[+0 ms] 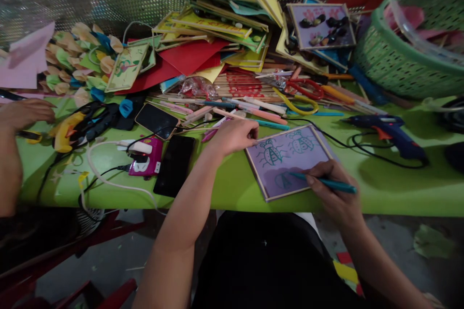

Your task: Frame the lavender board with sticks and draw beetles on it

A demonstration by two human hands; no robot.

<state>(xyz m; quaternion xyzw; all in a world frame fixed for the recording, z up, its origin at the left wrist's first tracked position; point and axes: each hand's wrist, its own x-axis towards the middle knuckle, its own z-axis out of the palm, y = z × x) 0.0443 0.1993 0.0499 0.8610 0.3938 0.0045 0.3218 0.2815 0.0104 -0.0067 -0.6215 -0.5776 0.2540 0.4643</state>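
A purple card (270,179) with thin wooden sticks along its edges lies tilted on the green table. Two bug-like figures with the letter A or similar marks are drawn on it in green, and a third, partial outline with an A is below them. My right hand (335,193) grips a teal marker (337,185), its tip on or just above that third drawing. At the card's upper left corner, my left hand (237,135) has its fingers curled and pressed to the edge; the fingertips are partly hidden.
A glue gun (395,135) with its cord lies right of the card, below a green basket (398,58). Markers, sticks and scissors (304,91) crowd behind. Leftward are a black phone (175,166), a pink power adapter (147,157) with cables, and another person's hand (27,113).
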